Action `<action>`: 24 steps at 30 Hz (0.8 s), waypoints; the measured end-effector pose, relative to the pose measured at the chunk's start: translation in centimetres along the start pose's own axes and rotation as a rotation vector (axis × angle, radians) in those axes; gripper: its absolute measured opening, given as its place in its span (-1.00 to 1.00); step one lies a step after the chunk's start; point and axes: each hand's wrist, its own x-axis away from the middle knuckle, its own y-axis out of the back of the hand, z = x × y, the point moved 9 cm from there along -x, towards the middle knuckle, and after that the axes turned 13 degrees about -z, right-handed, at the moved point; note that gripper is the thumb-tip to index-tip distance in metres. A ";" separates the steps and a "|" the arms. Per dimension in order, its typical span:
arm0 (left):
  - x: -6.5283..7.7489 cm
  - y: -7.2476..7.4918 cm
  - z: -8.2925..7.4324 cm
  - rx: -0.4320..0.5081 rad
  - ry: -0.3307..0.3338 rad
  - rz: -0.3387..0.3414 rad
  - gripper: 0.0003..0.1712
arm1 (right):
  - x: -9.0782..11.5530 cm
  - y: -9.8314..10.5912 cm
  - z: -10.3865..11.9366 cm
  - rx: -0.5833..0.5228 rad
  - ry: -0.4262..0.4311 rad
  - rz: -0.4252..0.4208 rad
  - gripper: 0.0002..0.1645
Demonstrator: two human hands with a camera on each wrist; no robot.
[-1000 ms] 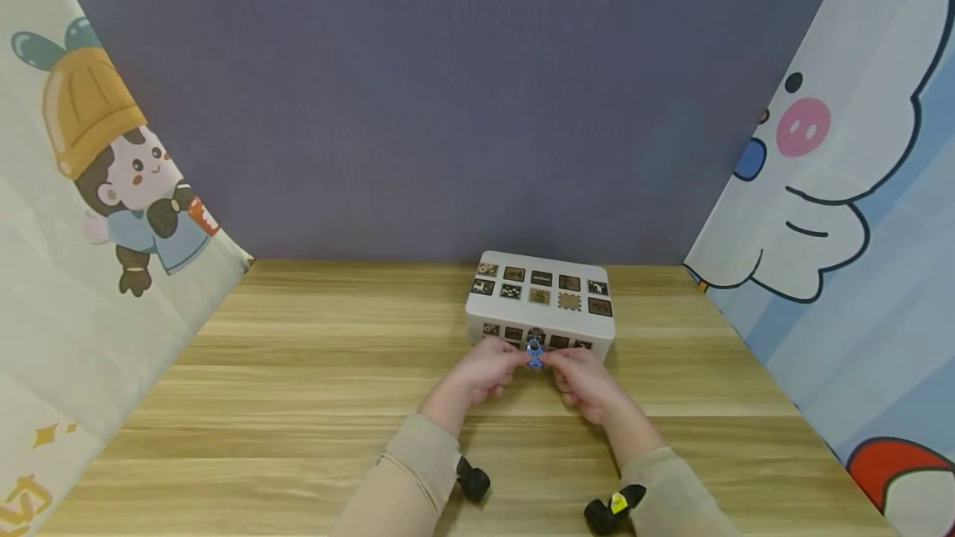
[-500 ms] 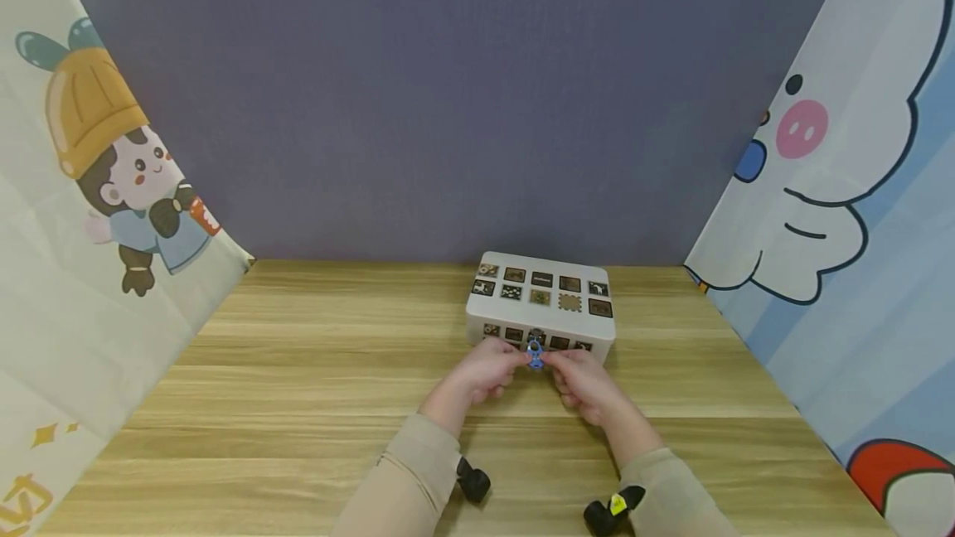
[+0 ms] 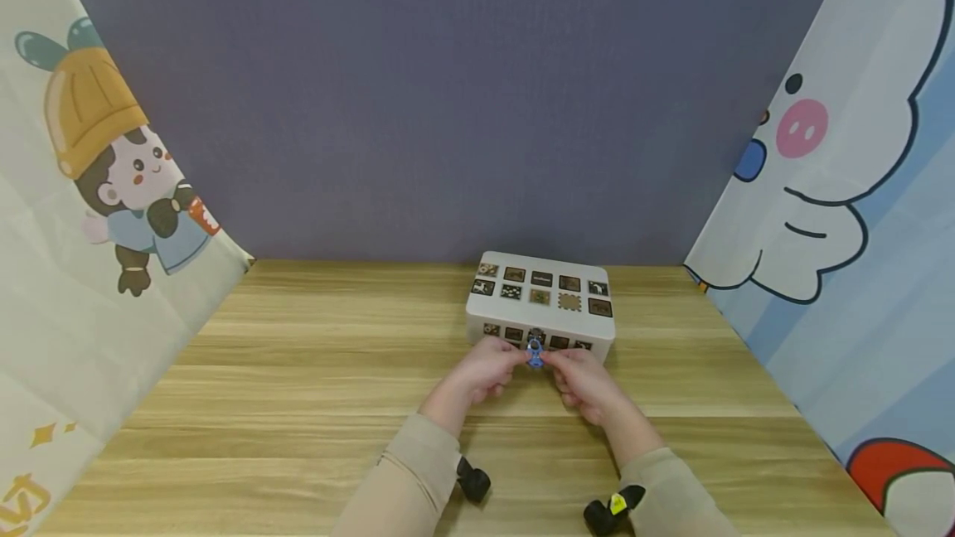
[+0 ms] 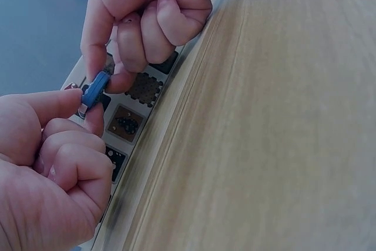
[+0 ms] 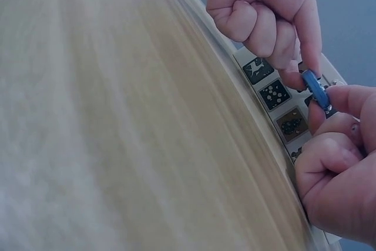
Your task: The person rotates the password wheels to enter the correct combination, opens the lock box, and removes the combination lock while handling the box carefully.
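Note:
A white box (image 3: 525, 313) with rows of small dark square pictures stands at the back of the table. At the latch on its front hangs what looks like a small blue padlock (image 3: 535, 354). My left hand (image 3: 487, 369) pinches the padlock's left side between thumb and index finger. From the opposite side my right hand (image 3: 588, 384) pinches it in the same way. Both wrist views show the remaining fingers of each hand curled in. Fingertips partly cover the blue body (image 4: 95, 91), so its face and how the shackle sits cannot be made out.
The wooden table (image 3: 336, 371) spreads in front and to both sides. A dark grey panel (image 3: 373, 106) rises right behind the box. Printed cloth walls, a left one (image 3: 60, 272) and a right one (image 3: 880, 272), flank the table.

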 end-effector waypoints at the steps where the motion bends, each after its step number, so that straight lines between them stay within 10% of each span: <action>1: 0.0 0.0 0.0 -0.001 0.002 0.000 -0.75 | 0.0 0.0 0.0 0.000 -0.001 0.001 -0.67; 24: 0.3 -0.2 -0.2 0.011 -0.002 0.021 -0.79 | 0.0 1.5 0.1 -0.069 -0.036 0.050 -0.49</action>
